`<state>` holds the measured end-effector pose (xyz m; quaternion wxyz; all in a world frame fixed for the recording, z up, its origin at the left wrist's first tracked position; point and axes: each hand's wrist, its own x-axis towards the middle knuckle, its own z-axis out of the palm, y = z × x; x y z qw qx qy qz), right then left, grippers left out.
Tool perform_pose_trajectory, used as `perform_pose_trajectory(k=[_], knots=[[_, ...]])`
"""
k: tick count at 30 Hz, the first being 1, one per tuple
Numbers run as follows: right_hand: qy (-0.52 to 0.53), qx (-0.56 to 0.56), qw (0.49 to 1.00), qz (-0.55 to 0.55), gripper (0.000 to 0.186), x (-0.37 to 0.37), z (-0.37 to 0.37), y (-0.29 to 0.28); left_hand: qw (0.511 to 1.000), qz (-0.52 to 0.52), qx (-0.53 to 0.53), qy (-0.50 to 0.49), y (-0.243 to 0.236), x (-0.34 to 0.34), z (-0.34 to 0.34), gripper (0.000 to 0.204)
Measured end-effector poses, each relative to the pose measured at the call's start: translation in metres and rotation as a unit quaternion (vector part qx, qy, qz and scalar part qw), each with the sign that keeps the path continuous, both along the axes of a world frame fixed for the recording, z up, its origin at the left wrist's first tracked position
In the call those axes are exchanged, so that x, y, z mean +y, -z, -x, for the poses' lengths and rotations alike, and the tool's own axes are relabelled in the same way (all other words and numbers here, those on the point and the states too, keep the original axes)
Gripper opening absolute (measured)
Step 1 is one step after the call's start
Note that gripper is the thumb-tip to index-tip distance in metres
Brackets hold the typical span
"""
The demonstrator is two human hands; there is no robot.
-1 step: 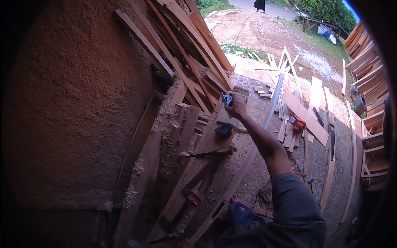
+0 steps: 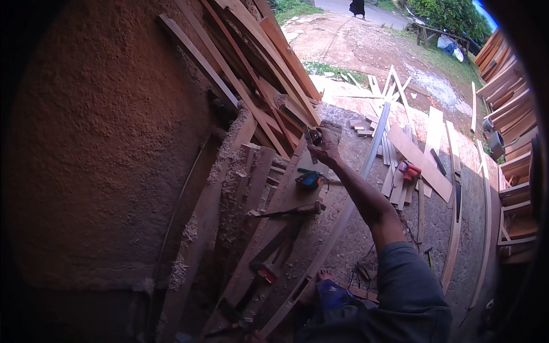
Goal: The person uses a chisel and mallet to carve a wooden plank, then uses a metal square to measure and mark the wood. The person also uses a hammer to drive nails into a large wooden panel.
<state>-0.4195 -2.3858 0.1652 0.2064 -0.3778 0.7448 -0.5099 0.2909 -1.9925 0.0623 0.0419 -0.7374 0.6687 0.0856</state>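
My right hand [image 2: 325, 147] reaches far out ahead, its fingers closed round a small metal tool [image 2: 315, 137] with a thin straight edge, like a combination square. It is above the far end of a workbench plank [image 2: 286, 191], next to a rough wooden block [image 2: 331, 129]. Just nearer on the plank lie a blue and black tape measure [image 2: 309, 180] and a chisel [image 2: 294, 211] with a wooden handle. A sliver of my left hand [image 2: 253, 337] shows at the bottom edge, by the near end of a long slotted timber [image 2: 329, 246]; its fingers are hidden.
Boards [image 2: 246, 74] lean against the rough wall on the left. A dark tool with a red part [image 2: 264, 274] lies on the bench. To the right, offcuts and a red power tool [image 2: 409, 170] lie on the floor, with wooden frames [image 2: 517, 223] beyond. My bare foot [image 2: 325, 275] is below.
The metal tool has turned in my right hand: its bluish face showed before, and now it looks dark and thin. The arm has hardly moved.
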Motion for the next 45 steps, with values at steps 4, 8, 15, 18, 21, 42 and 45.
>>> perform_pose_trajectory(k=[4, 8, 15, 18, 21, 42, 45], knots=[[-0.099, -0.433, 0.875, 0.19, 0.054, 0.079, -0.074, -0.067, 0.993, 0.075, 0.077, 0.047, -0.059, -0.008, 0.034, 0.064], [-0.146, -0.061, 0.966, 0.202, 0.043, 0.181, -0.129, -0.09, 0.96, 0.024, 0.161, 0.228, -0.088, -0.051, 0.087, 0.076], [-0.057, -0.615, 0.772, 0.152, 0.04, 0.277, -0.244, -0.046, 0.905, -0.022, 0.252, 0.342, -0.069, -0.078, 0.145, 0.056], [-0.039, -0.616, 0.773, 0.149, 0.037, 0.309, -0.275, -0.049, 0.904, -0.014, 0.26, 0.339, -0.074, -0.083, 0.155, 0.053], [-0.028, -0.609, 0.778, 0.153, 0.033, 0.334, -0.295, -0.037, 0.902, -0.033, 0.294, 0.314, -0.081, -0.082, 0.155, 0.052], [0.108, -0.434, 0.894, -0.024, 0.036, 0.37, -0.38, 0.004, 0.86, -0.042, 0.435, 0.263, -0.077, -0.089, 0.145, 0.056], [0.124, -0.4, 0.907, -0.048, 0.04, 0.36, -0.391, -0.007, 0.85, -0.004, 0.445, 0.281, -0.069, -0.088, 0.143, 0.056]])
